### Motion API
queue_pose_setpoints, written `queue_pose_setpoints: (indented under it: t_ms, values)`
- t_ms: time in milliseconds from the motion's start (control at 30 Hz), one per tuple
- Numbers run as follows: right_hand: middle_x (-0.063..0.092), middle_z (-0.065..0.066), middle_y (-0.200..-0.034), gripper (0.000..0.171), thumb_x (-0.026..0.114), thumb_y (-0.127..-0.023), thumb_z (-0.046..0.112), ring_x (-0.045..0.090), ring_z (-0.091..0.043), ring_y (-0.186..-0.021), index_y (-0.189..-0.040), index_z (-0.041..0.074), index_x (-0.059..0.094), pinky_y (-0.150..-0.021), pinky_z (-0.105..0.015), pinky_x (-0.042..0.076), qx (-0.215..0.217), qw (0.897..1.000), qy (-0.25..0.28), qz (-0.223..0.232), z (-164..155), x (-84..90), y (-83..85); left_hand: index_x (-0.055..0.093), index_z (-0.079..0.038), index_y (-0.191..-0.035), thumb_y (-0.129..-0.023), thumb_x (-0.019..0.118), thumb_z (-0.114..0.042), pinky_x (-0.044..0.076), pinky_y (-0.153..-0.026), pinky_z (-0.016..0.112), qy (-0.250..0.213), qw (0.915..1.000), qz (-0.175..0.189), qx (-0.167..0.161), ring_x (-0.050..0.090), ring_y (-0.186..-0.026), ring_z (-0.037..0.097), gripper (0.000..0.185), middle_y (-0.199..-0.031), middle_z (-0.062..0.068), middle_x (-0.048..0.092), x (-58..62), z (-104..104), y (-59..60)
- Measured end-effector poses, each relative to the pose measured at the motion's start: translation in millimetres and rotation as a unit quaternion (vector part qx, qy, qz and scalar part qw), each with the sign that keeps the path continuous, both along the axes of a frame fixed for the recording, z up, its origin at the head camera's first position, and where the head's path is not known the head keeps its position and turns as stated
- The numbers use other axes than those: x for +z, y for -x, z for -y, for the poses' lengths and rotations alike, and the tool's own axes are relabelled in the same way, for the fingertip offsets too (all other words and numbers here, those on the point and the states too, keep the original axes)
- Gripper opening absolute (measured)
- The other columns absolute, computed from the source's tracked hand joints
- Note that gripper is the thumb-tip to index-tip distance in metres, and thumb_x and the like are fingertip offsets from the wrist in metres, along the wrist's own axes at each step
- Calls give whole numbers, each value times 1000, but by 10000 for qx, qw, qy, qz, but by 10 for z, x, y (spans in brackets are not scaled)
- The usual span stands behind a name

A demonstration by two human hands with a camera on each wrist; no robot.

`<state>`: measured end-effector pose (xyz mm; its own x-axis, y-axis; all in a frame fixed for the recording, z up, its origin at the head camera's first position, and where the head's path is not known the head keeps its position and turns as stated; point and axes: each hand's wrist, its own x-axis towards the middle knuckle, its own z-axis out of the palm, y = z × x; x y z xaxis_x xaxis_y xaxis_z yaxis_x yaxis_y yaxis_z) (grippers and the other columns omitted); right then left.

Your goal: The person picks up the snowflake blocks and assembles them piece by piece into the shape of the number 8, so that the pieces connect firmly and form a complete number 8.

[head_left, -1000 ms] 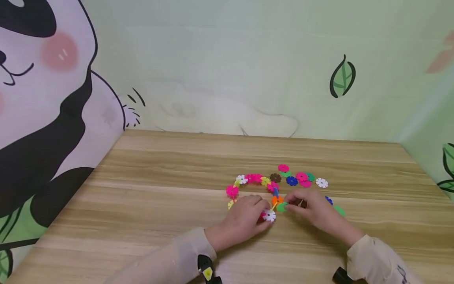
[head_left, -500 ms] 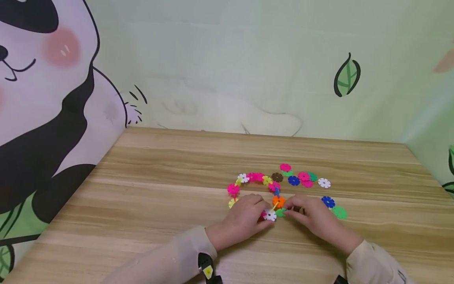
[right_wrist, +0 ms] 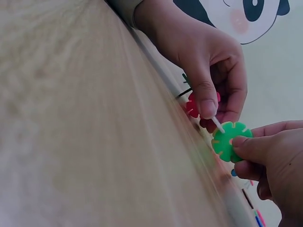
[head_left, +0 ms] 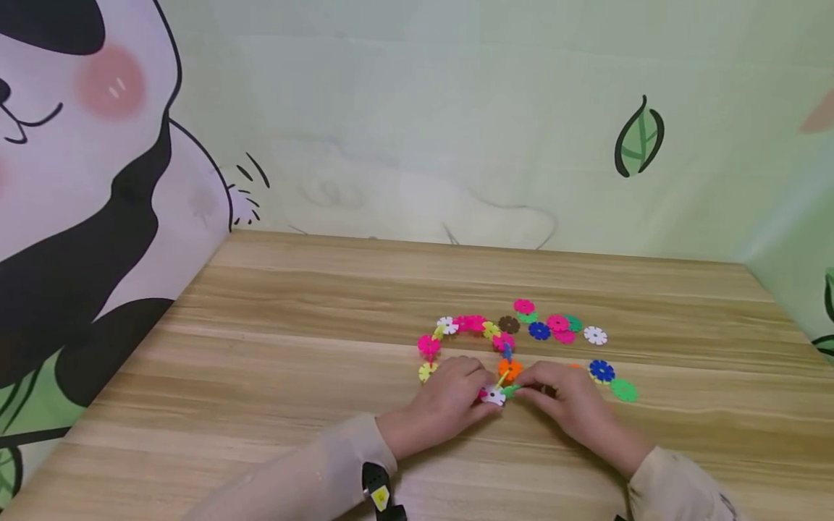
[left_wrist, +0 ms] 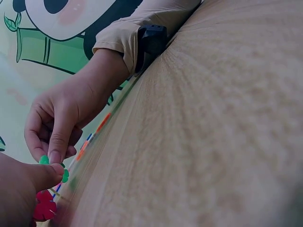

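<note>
My left hand [head_left: 449,398] pinches a white notched snowflake disc [head_left: 493,395], seen edge-on in the right wrist view, with a pink disc [right_wrist: 192,105] beside it. Between thumb and fingertips of my right hand [head_left: 570,398] is a green snowflake disc [right_wrist: 227,144], its notched edge right at the white disc. These sit at the near end of a curved chain of linked discs, which arcs from a pale yellow disc [head_left: 427,372] round past pink ones [head_left: 469,323] to an orange disc [head_left: 510,370]. Part of the chain is hidden behind my left hand.
Loose discs lie right of the chain on the wooden table [head_left: 293,304]: a brown one [head_left: 509,325], a blue one [head_left: 539,331], a white one [head_left: 596,335] and several others. Near my right wrist are another blue disc [head_left: 602,371] and a green one [head_left: 624,390].
My right hand has shifted slightly left and down, bringing the green disc from beside the orange disc to the edge of the white one. My left hand has stayed almost still.
</note>
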<state>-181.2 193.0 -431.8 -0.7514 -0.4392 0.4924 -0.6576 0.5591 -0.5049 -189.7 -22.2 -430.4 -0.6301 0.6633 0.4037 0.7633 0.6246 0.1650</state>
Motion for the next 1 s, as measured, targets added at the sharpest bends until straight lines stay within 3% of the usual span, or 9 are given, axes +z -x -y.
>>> queue_pose_setpoints:
  t_ms: [267,467,667,800,1000]
  values:
    - [72,3,-83,15,73,-80,4,53,6,-69,-87,16,73,-59,-17,48,36,9997,167,196,5,-58,23,69,-7,-101,-84,71,-36,48,-85,26,-95,9999,5,-93,60,-89,14,34,-94,1,67,-3,28,-5]
    - [72,3,-81,20,75,-75,-2,58,4,-69,-87,15,72,-63,-11,48,212,9993,-84,-305,-12,-53,10,69,-6,-102,-85,71,-36,48,-86,27,-203,9997,14,-139,60,-90,14,34,-95,1,67,-8,22,-18]
    - [71,4,-78,21,75,-74,-4,57,5,-66,-87,13,72,-65,-7,47,219,9981,-105,-558,-2,-17,-21,69,-7,-100,-83,73,-35,48,-86,27,-320,9988,-291,-209,61,-90,14,34,-95,1,67,11,11,-12]
    - [71,4,-81,21,75,-75,-2,58,6,-68,-88,14,72,-65,-9,48,163,9989,-144,-404,8,-11,-40,69,-7,-100,-82,74,-35,49,-85,25,-262,9984,-381,-339,60,-90,14,34,-95,1,66,16,8,-2]
    - [70,5,-81,14,73,-81,5,55,7,-69,-90,14,72,-63,-17,51,-23,9991,-412,37,26,5,-32,69,-8,-100,-83,74,-36,49,-82,23,-97,9998,-18,-158,59,-88,12,33,-94,0,66,37,0,9]
